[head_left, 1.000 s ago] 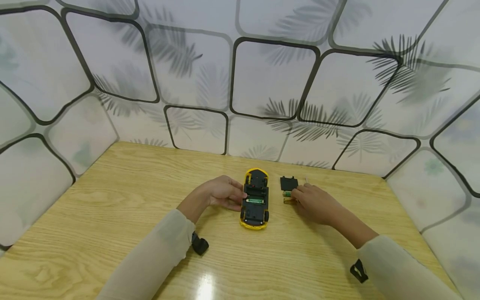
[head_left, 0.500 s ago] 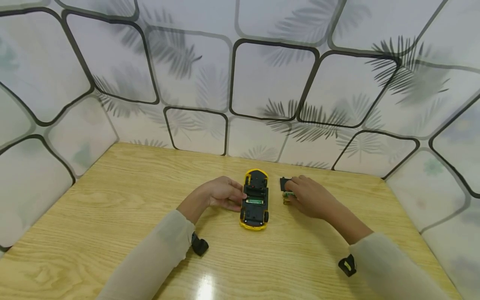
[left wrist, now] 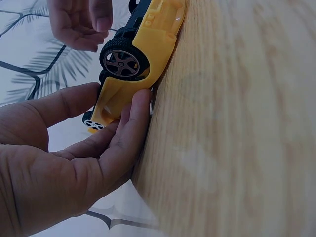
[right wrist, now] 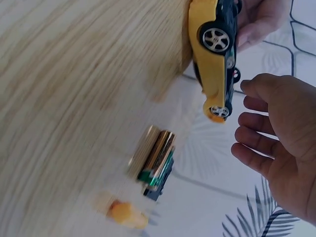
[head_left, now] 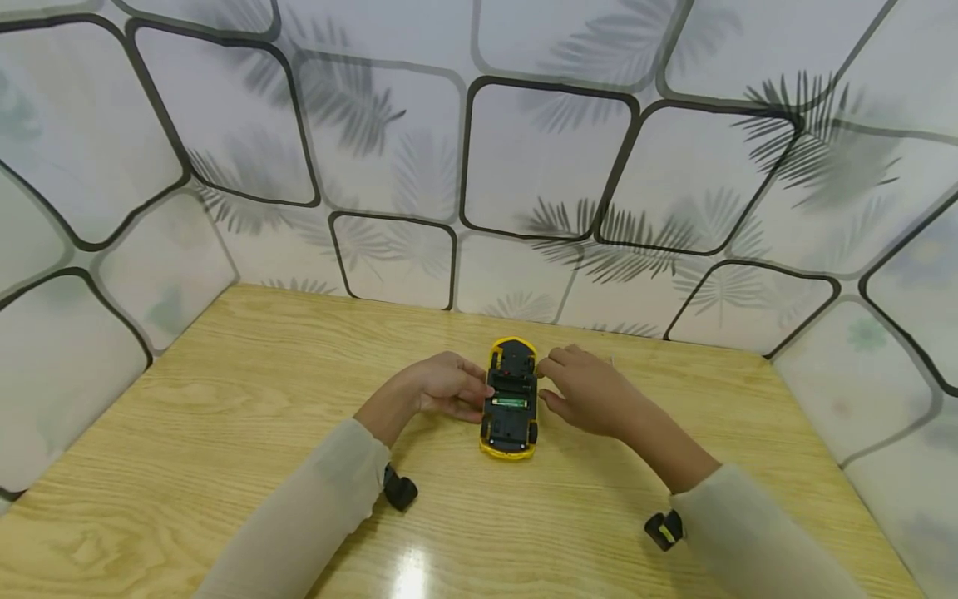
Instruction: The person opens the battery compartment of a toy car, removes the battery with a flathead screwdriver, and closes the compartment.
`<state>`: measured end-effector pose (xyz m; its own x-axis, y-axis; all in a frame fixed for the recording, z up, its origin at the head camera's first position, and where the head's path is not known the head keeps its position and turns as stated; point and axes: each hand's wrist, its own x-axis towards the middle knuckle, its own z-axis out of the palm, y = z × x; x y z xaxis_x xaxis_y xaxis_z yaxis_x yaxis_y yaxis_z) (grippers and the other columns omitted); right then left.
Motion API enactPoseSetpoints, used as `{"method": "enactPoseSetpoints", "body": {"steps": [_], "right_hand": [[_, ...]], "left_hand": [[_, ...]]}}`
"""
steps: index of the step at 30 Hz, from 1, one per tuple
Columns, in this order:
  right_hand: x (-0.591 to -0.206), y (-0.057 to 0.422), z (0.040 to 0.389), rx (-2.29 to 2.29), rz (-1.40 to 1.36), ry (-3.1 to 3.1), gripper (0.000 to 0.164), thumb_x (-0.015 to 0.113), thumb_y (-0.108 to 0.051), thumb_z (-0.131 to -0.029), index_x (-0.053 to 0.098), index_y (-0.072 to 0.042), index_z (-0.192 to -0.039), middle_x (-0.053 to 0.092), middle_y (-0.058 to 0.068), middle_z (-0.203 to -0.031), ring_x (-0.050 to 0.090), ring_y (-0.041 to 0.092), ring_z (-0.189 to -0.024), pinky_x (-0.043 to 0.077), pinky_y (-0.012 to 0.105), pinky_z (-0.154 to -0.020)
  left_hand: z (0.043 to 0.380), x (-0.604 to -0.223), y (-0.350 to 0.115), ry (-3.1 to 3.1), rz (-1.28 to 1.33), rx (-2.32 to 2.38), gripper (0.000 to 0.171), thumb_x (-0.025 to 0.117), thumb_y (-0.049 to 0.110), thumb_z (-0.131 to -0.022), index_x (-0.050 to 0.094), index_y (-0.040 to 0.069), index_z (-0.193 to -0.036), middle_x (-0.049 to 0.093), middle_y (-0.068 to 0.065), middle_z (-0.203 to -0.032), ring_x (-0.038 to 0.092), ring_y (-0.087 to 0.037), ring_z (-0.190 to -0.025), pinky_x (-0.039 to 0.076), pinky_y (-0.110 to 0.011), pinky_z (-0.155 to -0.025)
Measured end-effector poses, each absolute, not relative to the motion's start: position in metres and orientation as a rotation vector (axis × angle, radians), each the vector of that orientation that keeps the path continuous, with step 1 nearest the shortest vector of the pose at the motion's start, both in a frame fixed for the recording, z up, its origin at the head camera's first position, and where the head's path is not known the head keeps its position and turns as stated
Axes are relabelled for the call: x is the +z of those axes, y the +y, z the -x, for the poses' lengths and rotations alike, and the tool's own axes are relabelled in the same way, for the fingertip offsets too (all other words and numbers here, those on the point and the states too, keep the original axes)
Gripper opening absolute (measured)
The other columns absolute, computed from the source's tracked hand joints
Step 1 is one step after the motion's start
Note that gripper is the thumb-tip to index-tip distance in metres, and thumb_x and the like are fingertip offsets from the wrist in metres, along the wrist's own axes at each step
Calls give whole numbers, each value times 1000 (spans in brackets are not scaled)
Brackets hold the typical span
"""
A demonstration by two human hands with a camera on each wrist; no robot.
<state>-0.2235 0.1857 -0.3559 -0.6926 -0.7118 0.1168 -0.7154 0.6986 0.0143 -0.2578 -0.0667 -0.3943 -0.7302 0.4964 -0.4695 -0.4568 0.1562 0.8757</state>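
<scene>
A yellow toy car [head_left: 509, 433] lies upside down, its black underside facing up. In its uncovered battery bay sits one green battery [head_left: 510, 403]. My left hand [head_left: 451, 387] grips the car's left side, thumb at the underside's edge and fingers against the yellow body [left wrist: 116, 96]. Close by the car's right side is my right hand [head_left: 587, 391], its fingers loosely bent and nothing seen between them in the right wrist view. Two loose batteries [right wrist: 160, 153], gold and green, lie on the table below that hand; in the head view it hides them.
Behind the batteries is a small black cover [right wrist: 154, 191], partly hidden. A blurred orange object [right wrist: 126, 215] lies near them, and a thin pale tip [head_left: 612, 361] shows past the right hand. Patterned walls [head_left: 389, 258] border the wooden table [head_left: 299, 358] at the back and sides.
My right hand has moved left from the loose batteries and black cover to the car's right side, covering them in the head view. The left hand and car have stayed put.
</scene>
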Motion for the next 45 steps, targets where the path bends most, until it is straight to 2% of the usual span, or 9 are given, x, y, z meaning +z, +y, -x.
{"method": "enactPoseSetpoints", "body": {"steps": [4, 11, 16, 20, 25, 35, 45], "right_hand": [[-355, 175, 220, 56, -1196, -2833, 27, 72, -24, -98, 68, -5, -117, 66, 8, -107, 60, 25, -98, 54, 42, -82], [-361, 160, 217, 75, -1225, -2877, 30, 70, -29, -100, 68, -6, -120, 64, 5, -109, 59, 23, -100, 54, 41, -85], [-365, 158, 217, 122, -1256, -2872, 33, 68, -30, -101, 68, -5, -123, 65, 6, -111, 59, 23, -100, 54, 41, -86], [-369, 156, 218, 121, -1279, -2858, 35, 65, -32, -103, 69, -4, -122, 66, 7, -110, 59, 25, -100, 53, 42, -88], [-370, 155, 218, 150, -1268, -2884, 34, 64, -31, -103, 71, -3, -120, 67, 8, -108, 58, 26, -98, 52, 44, -87], [-371, 154, 218, 298, -1187, -2979, 27, 66, -29, -102, 75, -6, -115, 66, 3, -102, 49, 19, -88, 47, 36, -76], [-374, 156, 222, 492, -1157, -2995, 21, 70, -23, -100, 76, -7, -112, 69, 2, -104, 54, 19, -92, 48, 38, -81]], "left_hand": [[257, -394, -68, 1704, -41, 1665, 64, 64, 0, -99, 34, -10, -154, 64, -25, -129, 68, -31, -112, 59, -47, -93], [258, -394, -69, 1702, -45, 1657, 56, 63, 1, -100, 42, -8, -151, 66, -24, -127, 70, -28, -104, 60, -44, -91], [258, -394, -68, 1699, -45, 1660, 60, 63, 1, -99, 38, -9, -153, 61, -25, -135, 70, -29, -106, 60, -43, -91], [258, -393, -68, 1700, -42, 1656, 62, 63, 2, -100, 35, -9, -154, 62, -25, -133, 70, -29, -106, 60, -43, -91], [258, -393, -69, 1703, -35, 1654, 62, 63, 2, -100, 35, -9, -154, 64, -24, -130, 70, -28, -105, 61, -43, -91], [259, -394, -68, 1699, -45, 1657, 58, 63, 2, -100, 39, -9, -152, 66, -23, -125, 70, -27, -105, 61, -43, -90], [259, -395, -68, 1698, -49, 1667, 59, 63, 1, -100, 38, -10, -152, 63, -25, -130, 68, -30, -110, 60, -44, -91]]}}
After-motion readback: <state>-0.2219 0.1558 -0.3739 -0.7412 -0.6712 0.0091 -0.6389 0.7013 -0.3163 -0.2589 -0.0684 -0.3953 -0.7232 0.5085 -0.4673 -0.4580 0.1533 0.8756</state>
